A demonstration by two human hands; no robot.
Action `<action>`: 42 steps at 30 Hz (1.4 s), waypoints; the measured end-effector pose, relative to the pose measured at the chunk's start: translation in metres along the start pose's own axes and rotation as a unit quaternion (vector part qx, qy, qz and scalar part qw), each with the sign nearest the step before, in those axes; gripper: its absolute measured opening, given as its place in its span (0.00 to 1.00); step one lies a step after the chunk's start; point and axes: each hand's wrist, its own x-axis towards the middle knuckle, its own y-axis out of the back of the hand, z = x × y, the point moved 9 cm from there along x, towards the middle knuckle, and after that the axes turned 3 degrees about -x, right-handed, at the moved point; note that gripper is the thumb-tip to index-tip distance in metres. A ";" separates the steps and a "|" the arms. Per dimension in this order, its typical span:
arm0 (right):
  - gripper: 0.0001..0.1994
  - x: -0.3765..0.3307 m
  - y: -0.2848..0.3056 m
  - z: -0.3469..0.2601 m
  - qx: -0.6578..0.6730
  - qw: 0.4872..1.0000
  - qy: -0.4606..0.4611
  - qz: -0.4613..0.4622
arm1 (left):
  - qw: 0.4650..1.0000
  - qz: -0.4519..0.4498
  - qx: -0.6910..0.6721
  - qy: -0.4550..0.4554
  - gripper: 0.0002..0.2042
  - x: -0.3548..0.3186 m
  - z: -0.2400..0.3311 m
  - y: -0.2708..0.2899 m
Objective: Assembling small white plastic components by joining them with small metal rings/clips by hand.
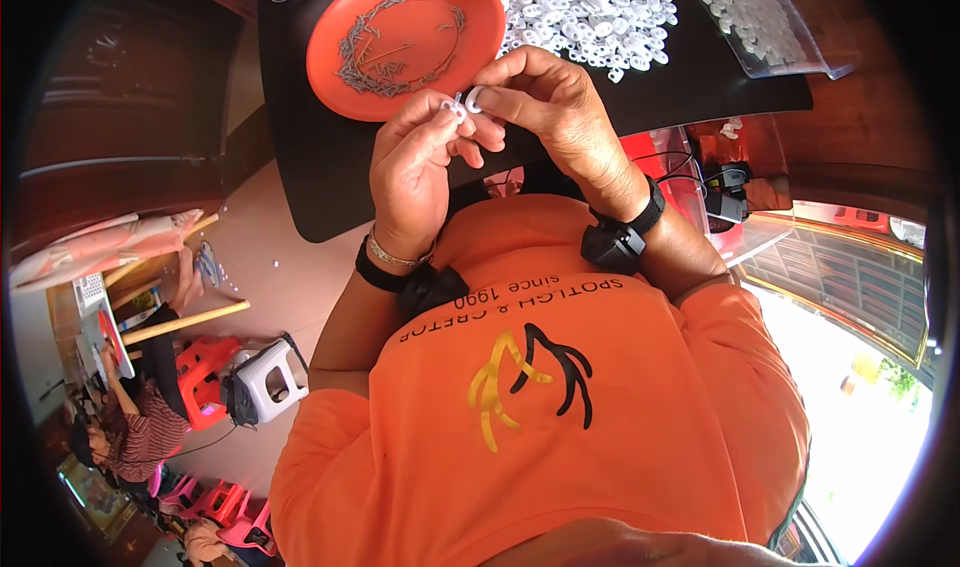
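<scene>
My left hand (pixel 415 172) pinches a small white plastic piece (pixel 456 110) between thumb and fingertips. Close against it, my right hand (pixel 560 107) grips a rounded white plastic piece (pixel 473 99) by its edge. A short grey pin seems to stick up between the two pieces, too small to make out well. Both hands are raised over the near edge of the black table (pixel 310 182). Just beyond them lies a round orange-red tray (pixel 330 52) with many small grey metal pins (pixel 385 70) strewn inside. Right of the tray is a heap of white oval plastic parts (pixel 590 12) with holes.
A clear plastic bin (pixel 790 67) of white parts stands at the far right. Below the table's right side are cables and a black adapter (pixel 727 205). Stools, including a white one (pixel 270 382), stand on the floor at left, near another person (pixel 145 432).
</scene>
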 end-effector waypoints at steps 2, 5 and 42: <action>0.05 0.000 0.003 0.003 -0.021 1.000 -0.013 -0.003 | 1.000 0.003 -0.011 -0.007 0.10 0.001 0.001 0.001; 0.06 0.002 0.007 0.007 -0.035 0.998 -0.034 -0.032 | 0.999 0.032 -0.007 -0.042 0.10 0.000 0.011 0.005; 0.07 -0.003 -0.002 -0.001 -0.116 0.993 -0.018 -0.033 | 0.982 0.070 0.172 0.018 0.10 -0.009 0.003 0.003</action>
